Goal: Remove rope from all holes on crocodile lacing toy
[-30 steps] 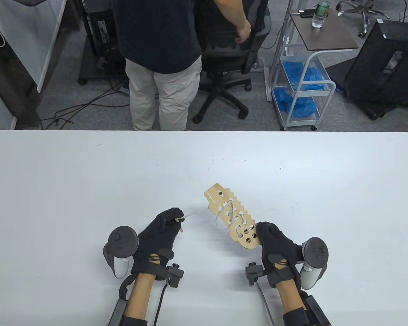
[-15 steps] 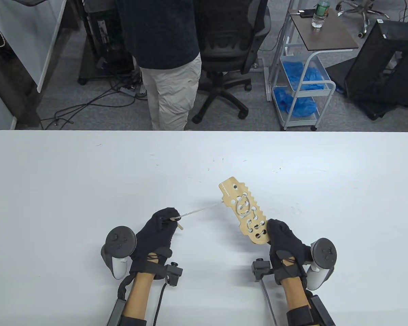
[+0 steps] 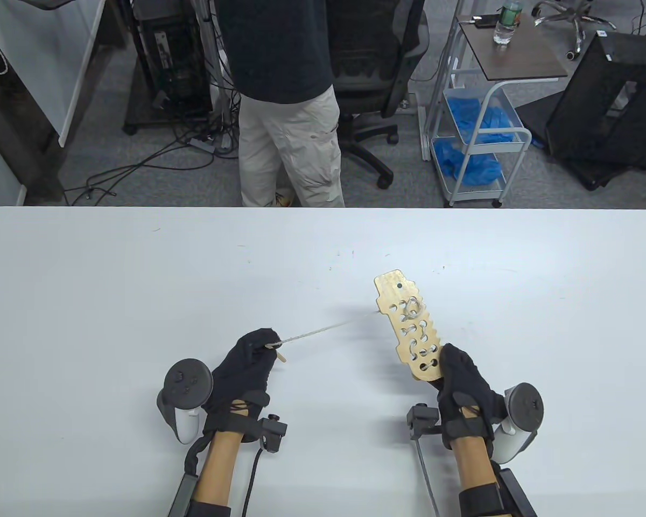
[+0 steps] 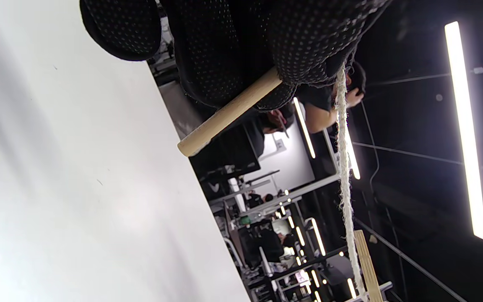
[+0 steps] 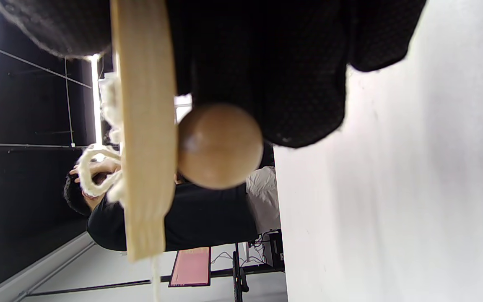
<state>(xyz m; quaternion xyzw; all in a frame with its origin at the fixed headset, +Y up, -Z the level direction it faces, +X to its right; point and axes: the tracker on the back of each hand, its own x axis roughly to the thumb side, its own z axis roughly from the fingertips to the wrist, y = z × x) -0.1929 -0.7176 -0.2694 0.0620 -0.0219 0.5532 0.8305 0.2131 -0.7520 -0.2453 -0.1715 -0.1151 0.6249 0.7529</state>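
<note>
One flat tan wooden crocodile lacing board [image 3: 409, 328] with many round holes – right hand [image 3: 465, 396] grips it at its near end, the rest angled up and away from the grip, off the white bench [image 3: 113, 301]. One round brown wooden bead [image 5: 219, 145] sits against the board's underside, just below the right fingers [image 5: 266, 63] in the right wrist view. One off-white fuzzy rope [image 3: 328, 327] runs taut from the board's left edge to the left hand [image 3: 245, 371]; a loose knot of it still sits in the upper holes. Left grip is clenched – pinching the rope together with one pale wooden needle stick [image 4: 229, 113], which pokes out just past the fingers [image 4: 224, 50]. Two hands, well apart, one tracker on each. One person in beige trousers [image 3: 288, 140] stands beyond the bench.
</note>
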